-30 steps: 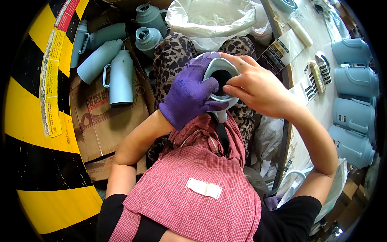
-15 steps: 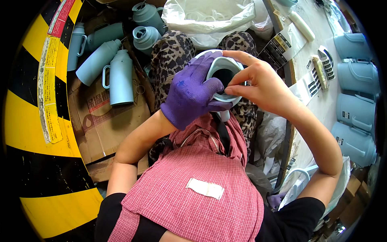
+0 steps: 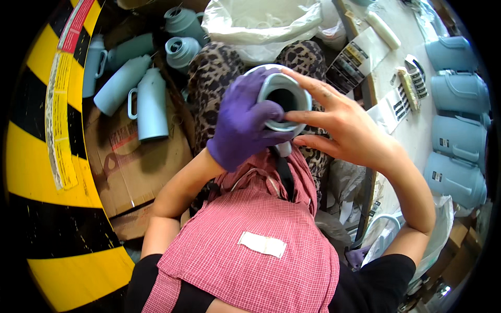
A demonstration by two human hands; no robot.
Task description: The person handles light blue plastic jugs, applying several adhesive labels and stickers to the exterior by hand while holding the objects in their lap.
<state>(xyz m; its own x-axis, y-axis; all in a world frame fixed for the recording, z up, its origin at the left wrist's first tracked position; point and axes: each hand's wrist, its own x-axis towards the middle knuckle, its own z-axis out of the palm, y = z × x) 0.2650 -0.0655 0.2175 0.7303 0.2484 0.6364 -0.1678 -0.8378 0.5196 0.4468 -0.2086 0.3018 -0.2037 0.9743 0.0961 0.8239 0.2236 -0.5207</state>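
Observation:
A pale blue jug [image 3: 305, 99] with a spouted rim is held over my lap, its open mouth facing up and dark inside. My left hand [image 3: 245, 115], in a purple glove, is closed around its left side, thumb on the near rim. Bare and with its fingers spread, my right hand [image 3: 347, 122] rests against the right side. One finger stretches along the far rim and another touches the near rim by the gloved thumb. Part of the jug's handle [image 3: 283, 149] shows below. Most of the body is hidden by my hands.
Several blue jugs lie on flattened cardboard [image 3: 138, 177] at left. A white-lined container [image 3: 261, 34] stands beyond my knees. On the right bench, more jugs [image 3: 454, 135] line up near label sheets [image 3: 360, 57] and a white roll [image 3: 383, 31]. A yellow-black striped surface [image 3: 57, 224] borders the left.
My right hand's thumb and forefinger were pinched at the jug's inner rim; now its fingers are spread over the rim. The left hand still holds the jug. The whole view has shifted slightly.

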